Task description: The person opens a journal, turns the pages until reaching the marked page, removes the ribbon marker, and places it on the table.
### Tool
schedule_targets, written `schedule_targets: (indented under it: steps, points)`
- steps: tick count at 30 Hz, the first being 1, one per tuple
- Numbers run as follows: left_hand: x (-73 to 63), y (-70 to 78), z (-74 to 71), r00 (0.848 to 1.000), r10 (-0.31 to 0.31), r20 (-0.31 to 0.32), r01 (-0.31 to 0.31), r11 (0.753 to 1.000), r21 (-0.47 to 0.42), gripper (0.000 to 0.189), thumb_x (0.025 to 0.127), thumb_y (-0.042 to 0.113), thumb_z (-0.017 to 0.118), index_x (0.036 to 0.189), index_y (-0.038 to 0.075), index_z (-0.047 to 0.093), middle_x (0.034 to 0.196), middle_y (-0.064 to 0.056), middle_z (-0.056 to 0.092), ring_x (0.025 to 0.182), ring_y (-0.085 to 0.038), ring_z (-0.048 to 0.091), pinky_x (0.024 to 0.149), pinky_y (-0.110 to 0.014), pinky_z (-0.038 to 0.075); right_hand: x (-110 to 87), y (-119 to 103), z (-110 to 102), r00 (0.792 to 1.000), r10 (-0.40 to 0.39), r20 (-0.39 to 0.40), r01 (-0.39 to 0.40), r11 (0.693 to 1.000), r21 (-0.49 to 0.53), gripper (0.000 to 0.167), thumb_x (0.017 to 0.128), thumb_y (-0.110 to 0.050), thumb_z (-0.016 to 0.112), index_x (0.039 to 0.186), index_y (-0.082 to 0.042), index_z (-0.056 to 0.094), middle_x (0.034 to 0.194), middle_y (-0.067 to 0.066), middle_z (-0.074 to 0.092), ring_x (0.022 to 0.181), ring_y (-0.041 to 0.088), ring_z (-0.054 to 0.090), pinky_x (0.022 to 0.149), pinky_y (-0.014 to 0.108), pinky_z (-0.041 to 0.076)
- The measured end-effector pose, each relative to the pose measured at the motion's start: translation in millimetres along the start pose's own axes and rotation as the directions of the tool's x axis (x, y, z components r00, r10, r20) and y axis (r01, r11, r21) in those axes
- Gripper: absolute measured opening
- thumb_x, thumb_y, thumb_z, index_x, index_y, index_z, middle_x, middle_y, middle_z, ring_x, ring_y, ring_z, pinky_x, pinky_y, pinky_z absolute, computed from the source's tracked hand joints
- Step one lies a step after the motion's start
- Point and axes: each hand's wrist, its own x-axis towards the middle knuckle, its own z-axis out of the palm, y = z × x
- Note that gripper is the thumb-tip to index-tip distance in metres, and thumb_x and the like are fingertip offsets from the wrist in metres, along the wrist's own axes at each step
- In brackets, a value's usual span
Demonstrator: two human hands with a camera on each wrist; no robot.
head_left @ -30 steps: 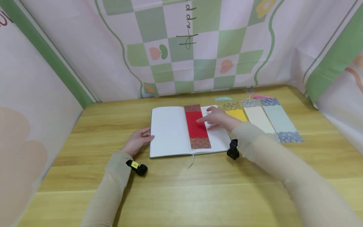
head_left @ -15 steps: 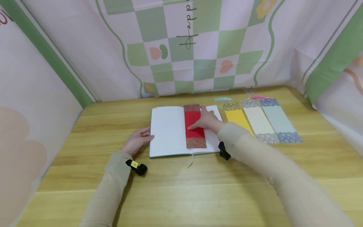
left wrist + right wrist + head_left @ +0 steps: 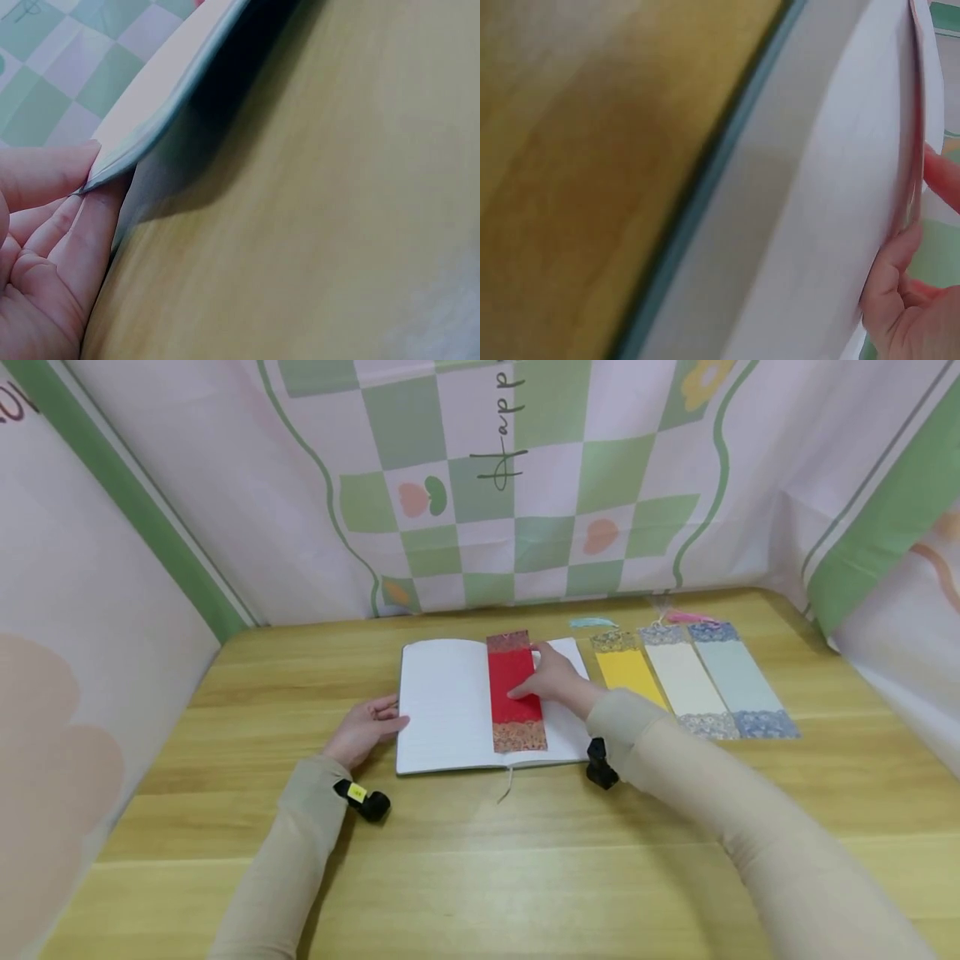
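An open notebook [image 3: 446, 710] with white lined pages lies on the table. Between thumb and fingers, my left hand [image 3: 362, 733] pinches its left edge; the left wrist view shows the notebook cover [image 3: 161, 116] raised slightly off the wood there. Over the right page, near the fold, is a red bookmark [image 3: 513, 681] with patterned bands at both ends. My right hand [image 3: 555, 678] pinches the bookmark's right edge, thumb on its face. In the right wrist view the bookmark [image 3: 916, 135] appears edge-on, beside the white page [image 3: 802, 225].
Right of the notebook lie a yellow bookmark [image 3: 630, 672], a cream bookmark [image 3: 684, 677] and a pale green bookmark [image 3: 742, 677]. Behind them are a light blue tassel [image 3: 592, 622] and a pink tassel [image 3: 692, 617]. A patterned curtain [image 3: 517, 485] hangs at the table's back edge.
My right hand has moved left and now grips the red bookmark's right edge, where its fingers were spread over it before. The bookmark has shifted slightly left and straightened. My left hand stays put.
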Motion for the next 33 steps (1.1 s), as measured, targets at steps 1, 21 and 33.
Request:
schedule_targets:
  steps: [1,21,33]
  points:
    - [0.2,-0.2,0.2,1.000,0.001,0.001,-0.001,1.000,-0.001,0.058,0.092,0.005,0.059,0.144,0.001,0.035,0.101,-0.003,0.058,0.092,-0.007,0.054,0.093,-0.026,0.051,0.8,1.3,-0.3,1.000,-0.002,0.000,0.002,1.000,0.003,0.087,0.080,-0.021,0.075,0.146,-0.003,0.021,0.144,0.022,0.036,0.132,0.036,0.034,0.109,0.049,0.035]
    - [-1.9,-1.1,3.1,1.000,0.001,-0.011,0.000,1.000,0.019,0.057,0.092,0.004,0.059,0.144,0.001,0.036,0.104,-0.005,0.059,0.093,-0.008,0.055,0.097,-0.030,0.049,-6.8,30.0,-25.5,0.994,-0.078,0.081,0.057,0.972,0.227,0.068,0.090,-0.008,0.063,0.148,-0.007,0.027,0.101,0.011,0.057,0.079,0.011,0.056,0.066,0.018,0.050]
    - [-2.0,0.5,2.4,1.000,0.015,-0.011,-0.014,1.000,0.024,0.057,0.092,0.003,0.059,0.144,-0.001,0.035,0.100,-0.002,0.058,0.091,-0.007,0.054,0.093,-0.025,0.050,-20.8,57.8,-67.9,0.979,-0.104,0.177,0.030,0.926,0.376,0.058,0.097,-0.005,0.050,0.149,-0.005,0.025,0.124,0.020,0.045,0.081,0.006,0.058,0.070,0.021,0.053]
